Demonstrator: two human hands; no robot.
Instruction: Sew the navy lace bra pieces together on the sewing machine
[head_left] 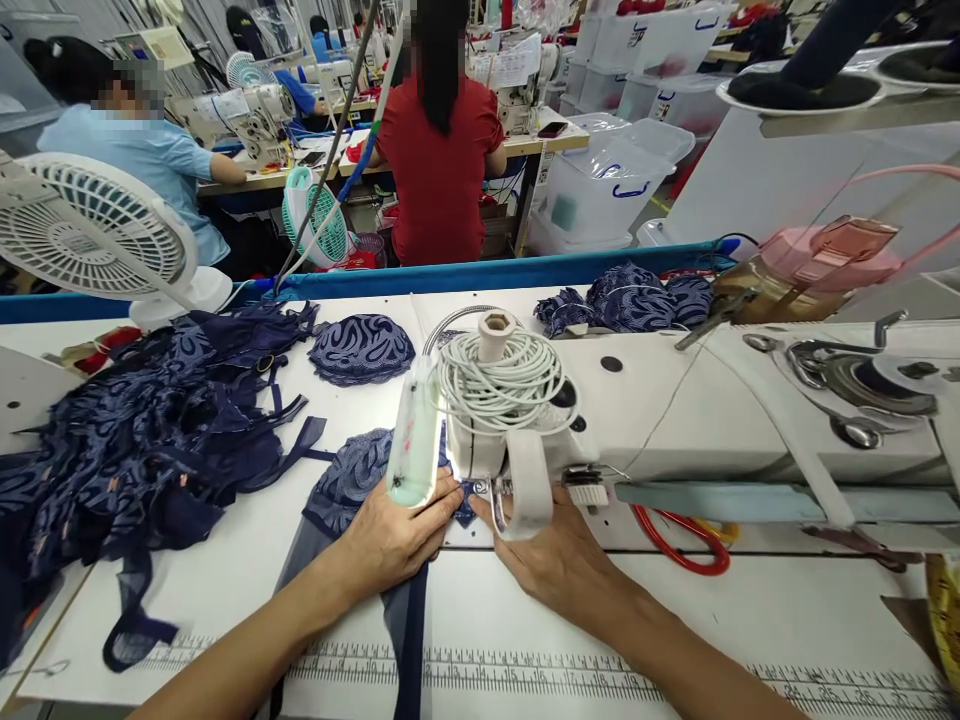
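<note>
A navy lace bra piece [349,475] lies at the sewing machine [480,450], with its sheer strips hanging toward the table's front edge. My left hand [405,530] is closed on the piece just left of the needle area, fingers together and pressing the cloth. On the other side, my right hand [551,555] has its fingertips at the same cloth's edge, closed as far as they show. The machine head and its pale guard hide some of the right fingers. A pale green plate [412,440] stands above my left fingers. The needle cannot be made out.
Navy lace pieces [172,430] are heaped at left, beside a white fan [105,225]. A stacked lace cup [361,348] lies behind the work. Coiled cord [502,380] tops the machine. Red-handled scissors [686,555] lie at right; a printed ruler [487,670] runs along the front.
</note>
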